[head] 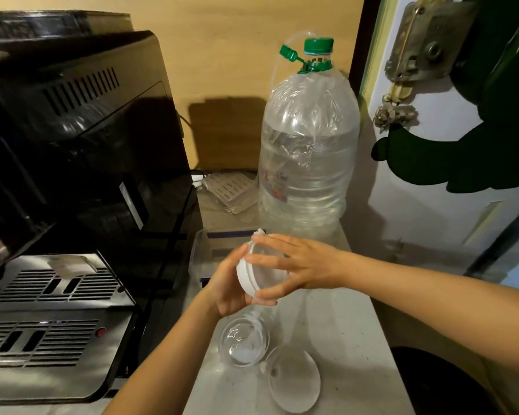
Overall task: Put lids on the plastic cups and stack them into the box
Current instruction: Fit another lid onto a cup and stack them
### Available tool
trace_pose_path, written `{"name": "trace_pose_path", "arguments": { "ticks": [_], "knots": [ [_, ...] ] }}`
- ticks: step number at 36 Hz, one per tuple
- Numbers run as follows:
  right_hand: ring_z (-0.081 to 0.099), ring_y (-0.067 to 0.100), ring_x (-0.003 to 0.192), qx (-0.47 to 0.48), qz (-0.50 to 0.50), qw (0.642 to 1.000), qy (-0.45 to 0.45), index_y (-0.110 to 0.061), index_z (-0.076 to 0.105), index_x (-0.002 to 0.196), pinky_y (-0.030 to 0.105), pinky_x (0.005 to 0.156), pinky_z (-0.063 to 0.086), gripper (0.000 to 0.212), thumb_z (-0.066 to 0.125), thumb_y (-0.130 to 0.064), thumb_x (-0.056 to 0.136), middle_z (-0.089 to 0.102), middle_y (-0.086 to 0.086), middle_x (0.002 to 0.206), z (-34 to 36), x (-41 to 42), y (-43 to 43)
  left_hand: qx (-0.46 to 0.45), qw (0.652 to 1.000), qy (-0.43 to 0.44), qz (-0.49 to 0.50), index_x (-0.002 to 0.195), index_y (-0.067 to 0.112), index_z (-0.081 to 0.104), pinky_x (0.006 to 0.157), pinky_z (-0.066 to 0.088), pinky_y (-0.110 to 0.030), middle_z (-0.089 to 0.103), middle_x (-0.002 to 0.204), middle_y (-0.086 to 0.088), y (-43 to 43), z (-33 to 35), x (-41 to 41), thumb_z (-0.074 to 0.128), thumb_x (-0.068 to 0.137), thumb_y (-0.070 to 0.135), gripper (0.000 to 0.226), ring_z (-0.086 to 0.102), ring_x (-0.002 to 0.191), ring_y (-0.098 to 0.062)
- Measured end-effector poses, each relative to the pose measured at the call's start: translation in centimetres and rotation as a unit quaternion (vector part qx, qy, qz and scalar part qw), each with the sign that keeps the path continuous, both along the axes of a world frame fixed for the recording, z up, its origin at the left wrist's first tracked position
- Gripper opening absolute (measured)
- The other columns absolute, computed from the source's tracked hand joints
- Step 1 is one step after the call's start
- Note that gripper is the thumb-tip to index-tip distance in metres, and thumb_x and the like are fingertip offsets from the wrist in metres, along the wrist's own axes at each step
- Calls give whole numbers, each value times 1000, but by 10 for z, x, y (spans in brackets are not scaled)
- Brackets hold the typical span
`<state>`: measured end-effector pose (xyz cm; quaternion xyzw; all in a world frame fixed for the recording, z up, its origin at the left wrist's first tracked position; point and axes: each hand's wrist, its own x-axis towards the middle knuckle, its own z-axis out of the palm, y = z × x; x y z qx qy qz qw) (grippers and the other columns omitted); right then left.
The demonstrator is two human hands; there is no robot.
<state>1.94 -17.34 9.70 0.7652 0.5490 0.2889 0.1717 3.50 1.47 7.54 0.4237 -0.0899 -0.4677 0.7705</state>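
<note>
Over the counter (357,339), mid-frame: both hands meet around one clear plastic cup (270,274), held on its side above the surface.
Left hand (231,283): cupped under and behind the white lid (246,280), palm against it, fingers curled round the lid's edge.
Right hand (297,265): fingers spread and wrapped over the cup body from the right, thumb low near the rim.
Lid: sits at the cup's mouth, facing left; can't tell if fully snapped on.
Cup w/o lid (242,341): stands upright on the counter just below the hands, open top, small white bit at the bottom.
Spare clear lid (292,378): lies just right of that cup, nearly touching it, close to the counter's front edge.
Box (197,259): clear plastic, behind the hands, mostly hidden by them; contents can't be made out.
Water bottle (309,157): large, clear, green cap, at the back of the counter by the door (432,175).
Coffee machine (72,145): black, fills the left side, metal drip tray (54,286) in front.
</note>
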Motion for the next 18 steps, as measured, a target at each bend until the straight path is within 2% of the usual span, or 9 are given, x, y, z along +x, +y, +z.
{"name": "trace_pose_path", "arguments": {
  "ticks": [2, 4, 9, 12, 15, 18],
  "knots": [
    [30, 41, 131, 3, 8, 1000, -15, -35, 19, 132, 46, 112, 25, 49, 33, -6, 95, 24, 13, 139, -2, 1, 1, -4, 1000, -9, -7, 104, 25, 68, 59, 59, -42, 71, 100, -12, 0, 1, 0, 81, 45, 54, 67, 66, 91, -32],
    [30, 40, 132, 5, 14, 1000, -16, -35, 22, 131, 45, 114, 22, 45, 30, -7, 97, 24, 14, 139, -3, 1, 1, -4, 1000, -24, -7, 102, 27, 68, 58, 59, -42, 69, 101, -11, 1, 2, -1, 83, 42, 53, 67, 66, 90, -31],
    [27, 38, 134, 40, 32, 999, -2, -36, 31, 126, 42, 116, 22, 48, 50, -8, 92, 24, 16, 139, -11, 2, 2, -5, 999, -34, -24, 105, 24, 66, 55, 59, -41, 67, 101, -11, 1, 3, -3, 84, 43, 51, 69, 65, 88, -30],
    [19, 37, 137, 44, 34, 998, 9, -36, 30, 127, 44, 116, 23, 54, 59, -11, 89, 16, 16, 144, -13, 2, 4, -7, 999, -26, -38, 106, 22, 64, 55, 58, -40, 69, 97, -11, 1, 2, -3, 82, 48, 48, 66, 67, 85, -29],
    [12, 38, 141, 42, 34, 998, 19, -36, 29, 128, 45, 118, 18, 58, 60, -9, 87, 11, 15, 146, -15, 2, 4, -7, 999, -22, -37, 108, 21, 61, 55, 59, -40, 67, 97, -12, 1, 1, -4, 84, 45, 46, 72, 67, 85, -29],
    [-5, 36, 145, 38, 31, 999, 20, -35, 29, 129, 45, 120, 11, 58, 57, -7, 87, 7, 15, 146, -17, 0, 5, -2, 999, -20, -39, 105, 20, 61, 56, 58, -38, 68, 93, -12, 1, 0, -5, 85, 41, 45, 72, 67, 82, -28]
  ]
}}
